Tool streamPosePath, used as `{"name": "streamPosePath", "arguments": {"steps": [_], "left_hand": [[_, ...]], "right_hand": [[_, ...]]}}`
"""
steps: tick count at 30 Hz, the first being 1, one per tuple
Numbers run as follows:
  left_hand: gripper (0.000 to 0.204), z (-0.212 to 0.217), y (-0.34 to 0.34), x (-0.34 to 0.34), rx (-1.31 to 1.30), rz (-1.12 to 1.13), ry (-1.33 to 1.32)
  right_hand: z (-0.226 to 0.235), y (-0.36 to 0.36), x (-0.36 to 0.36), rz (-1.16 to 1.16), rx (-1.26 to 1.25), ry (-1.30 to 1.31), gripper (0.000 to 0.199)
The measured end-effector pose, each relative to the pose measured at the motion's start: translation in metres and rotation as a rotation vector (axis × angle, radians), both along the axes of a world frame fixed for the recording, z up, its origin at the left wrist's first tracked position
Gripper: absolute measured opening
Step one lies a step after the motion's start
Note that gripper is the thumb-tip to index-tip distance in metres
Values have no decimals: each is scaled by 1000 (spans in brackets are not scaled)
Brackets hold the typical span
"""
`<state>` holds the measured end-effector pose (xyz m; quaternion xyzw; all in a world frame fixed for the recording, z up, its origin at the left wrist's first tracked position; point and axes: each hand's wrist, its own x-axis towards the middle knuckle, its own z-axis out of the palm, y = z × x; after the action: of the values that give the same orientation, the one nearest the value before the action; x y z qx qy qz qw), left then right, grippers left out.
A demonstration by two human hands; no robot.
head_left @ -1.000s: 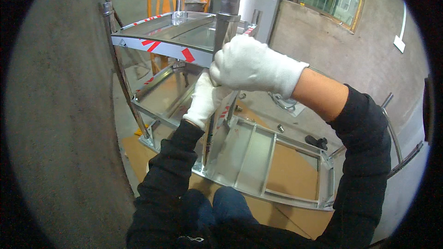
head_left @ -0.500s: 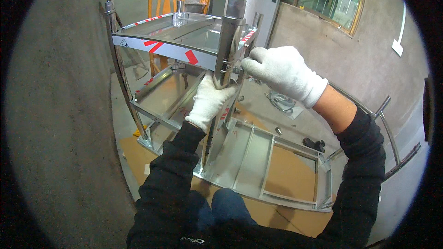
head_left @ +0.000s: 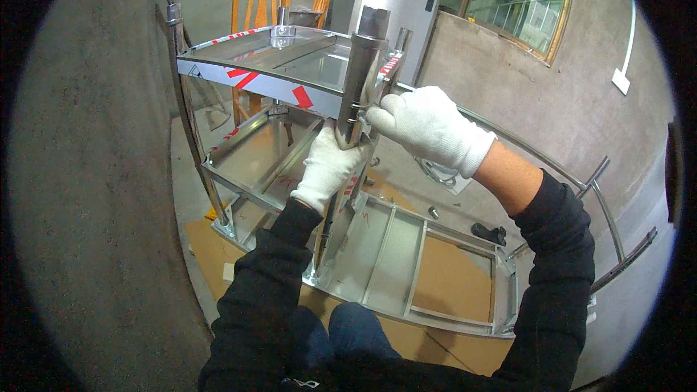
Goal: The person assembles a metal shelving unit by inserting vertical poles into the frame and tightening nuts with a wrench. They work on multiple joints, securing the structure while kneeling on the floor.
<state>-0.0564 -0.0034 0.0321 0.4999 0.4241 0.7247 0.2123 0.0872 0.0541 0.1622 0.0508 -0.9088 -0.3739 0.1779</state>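
Note:
A shiny metal rack with tiered shelves stands in front of me, its upper shelf point(head_left: 305, 54) edged with white film and red tape. Around the near upright metal post point(head_left: 357, 72), just below that shelf's corner, my left hand point(head_left: 330, 167) in a white glove is closed. My right hand point(head_left: 428, 127), also white-gloved, is closed with fingers curled at the right side of the post, by the shelf corner. Whatever its fingertips pinch is hidden. Beneath the upper shelf lies a middle shelf point(head_left: 254, 149) with metal crossbars.
A flat metal frame point(head_left: 377, 247) lies low at the right over brown cardboard point(head_left: 450, 276). Bent metal tubing point(head_left: 610, 218) stands along the right wall. A black object point(head_left: 488, 234) and a coil of wire point(head_left: 435, 172) are on the floor. Wooden chair point(head_left: 263, 7) behind; rough wall point(head_left: 94, 174) at left.
My right hand has moved left and slightly down, up to the post. The left hand keeps its hold on the post. The view has shifted slightly.

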Motion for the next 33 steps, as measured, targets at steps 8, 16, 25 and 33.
{"name": "streamPosePath", "arguments": {"steps": [8,16,25,33], "left_hand": [[47,-6,5,-3,37,-4,-18],[45,1,1,3,1,9,-23],[51,-14,8,-7,-8,47,-30],[50,-12,13,-12,171,72,20]], "right_hand": [[2,1,1,-21,20,-1,15],[-3,1,1,-31,9,13,14],[-2,2,2,7,-2,66,10],[-11,-6,-1,-27,50,99,7]]}}
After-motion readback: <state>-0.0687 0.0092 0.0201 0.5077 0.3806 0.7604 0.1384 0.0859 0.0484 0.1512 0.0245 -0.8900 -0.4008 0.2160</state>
